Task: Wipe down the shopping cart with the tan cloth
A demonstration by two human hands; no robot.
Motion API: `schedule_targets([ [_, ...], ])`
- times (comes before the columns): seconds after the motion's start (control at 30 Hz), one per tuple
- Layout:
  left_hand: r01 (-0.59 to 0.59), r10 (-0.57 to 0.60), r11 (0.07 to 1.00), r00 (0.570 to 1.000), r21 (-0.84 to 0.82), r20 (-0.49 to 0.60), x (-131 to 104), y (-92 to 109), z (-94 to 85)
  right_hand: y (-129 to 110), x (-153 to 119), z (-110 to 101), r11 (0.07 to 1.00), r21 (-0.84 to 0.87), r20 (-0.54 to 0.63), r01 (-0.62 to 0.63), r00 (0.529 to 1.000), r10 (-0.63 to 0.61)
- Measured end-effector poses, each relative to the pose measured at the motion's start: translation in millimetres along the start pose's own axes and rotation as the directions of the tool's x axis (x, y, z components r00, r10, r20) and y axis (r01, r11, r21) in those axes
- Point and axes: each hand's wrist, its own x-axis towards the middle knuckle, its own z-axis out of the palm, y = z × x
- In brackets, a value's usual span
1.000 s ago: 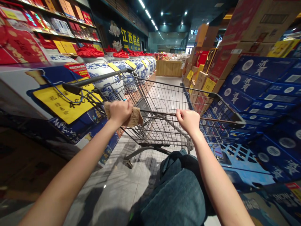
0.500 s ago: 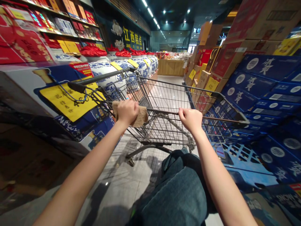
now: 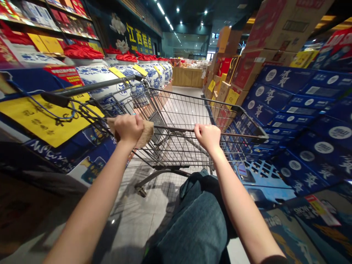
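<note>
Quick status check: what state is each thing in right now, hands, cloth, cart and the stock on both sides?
Left hand: closed on a tan cloth, pressing it to the cart's rear bar.
Right hand: closed around the same bar.
Cloth: bunched under the left hand.
Cart: upright, basket empty.
Jars: upright in a row at left, red covers on.
Blue boxes: stacked at right, closed.

I see a bare metal wire cart point(image 3: 187, 124) with a dull finish. My left hand point(image 3: 128, 128) presses a coarse, matt brown cloth point(image 3: 145, 134) on its rail. The floor point(image 3: 137, 216) is glossy tile; the jars point(image 3: 101, 79) look glazed; the boxes point(image 3: 286, 95) are printed cardboard.
</note>
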Motion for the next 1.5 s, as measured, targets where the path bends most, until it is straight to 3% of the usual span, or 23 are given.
schedule_targets([
  [0.13,-0.142,0.150,0.984,0.986,-0.108,0.077,-15.9,70.1,9.6,-0.4,0.6,-0.4,1.000,-0.007,0.019,-0.004,1.000,0.004],
  [0.2,-0.247,0.260,0.961,0.960,-0.124,0.101,-17.4,80.1,8.9,1.0,-0.1,-1.3,1.000,-0.006,0.027,-0.002,1.000,0.002],
  [0.3,-0.374,0.381,0.924,0.918,-0.076,0.111,-10.2,50.9,3.3,3.7,-1.5,-2.6,1.000,0.011,0.034,0.021,0.999,-0.021],
  [0.4,-0.299,0.297,0.954,0.954,0.030,0.049,0.1,-2.7,-1.9,4.6,-2.1,-2.6,0.999,0.032,0.036,0.039,0.999,-0.040],
  [0.47,-0.225,0.225,0.973,0.974,0.056,0.010,4.3,-26.8,-2.0,3.8,-1.6,-2.1,0.999,0.040,0.027,0.037,0.999,-0.038],
  [0.53,-0.131,0.132,0.991,0.991,0.023,-0.023,4.3,-29.5,1.1,2.4,-0.7,-1.6,0.999,0.041,0.014,0.033,0.999,-0.033],
  [0.63,-0.082,0.080,0.995,0.996,-0.065,-0.035,-3.3,-0.8,7.1,1.1,0.6,-1.3,0.999,0.036,0.012,0.021,1.000,-0.021],
  [0.7,-0.207,0.207,0.974,0.978,-0.092,-0.003,-9.1,19.6,7.7,1.4,0.7,-1.6,0.999,0.030,0.016,0.015,1.000,-0.016],
  [0.77,-0.354,0.360,0.930,0.932,-0.099,0.049,-11.6,23.7,3.7,2.4,0.0,-2.1,0.999,0.030,0.019,0.019,1.000,-0.019],
  [0.83,-0.407,0.413,0.910,0.907,-0.081,0.085,-9.9,6.9,-3.6,3.6,-1.0,-2.5,0.999,0.030,0.020,0.029,0.999,-0.030],
  [0.87,-0.390,0.394,0.919,0.915,-0.065,0.088,-7.9,-7.0,-7.6,4.0,-1.4,-2.7,0.999,0.030,0.020,0.034,0.999,-0.035],
  [0.97,-0.256,0.259,0.964,0.965,-0.072,0.035,-0.3,-46.7,-16.0,3.7,-1.5,-3.3,0.999,0.023,0.023,0.040,0.999,-0.040],
  [1.03,-0.160,0.162,0.984,0.987,-0.079,0.019,2.6,-54.8,-17.3,2.6,-0.8,-3.5,1.000,0.017,0.028,0.024,0.999,-0.024],
  [1.13,-0.022,0.022,1.000,0.999,0.002,0.034,-0.4,-33.7,-14.8,2.2,-0.4,-2.8,1.000,-0.004,0.032,-0.020,0.999,0.020],
  [1.17,-0.024,0.023,1.000,0.998,0.010,0.060,-3.1,-21.9,-13.3,2.9,-0.9,-2.3,0.999,-0.011,0.032,-0.032,0.999,0.033],
  [1.27,-0.122,0.125,0.992,0.987,-0.030,0.100,-11.6,8.9,-8.8,7.2,-3.0,-0.8,0.999,-0.028,0.036,-0.041,0.998,0.042],
  [1.37,-0.198,0.204,0.978,0.973,-0.064,0.109,-15.8,21.0,-5.7,4.9,-0.5,-1.2,0.996,-0.055,0.041,-0.069,0.997,0.072],
  [1.5,-0.223,0.235,0.970,0.961,-0.094,0.145,-15.9,22.9,-5.4,-35.1,15.9,-6.3,0.998,-0.004,0.141,-0.056,0.988,0.056],
])
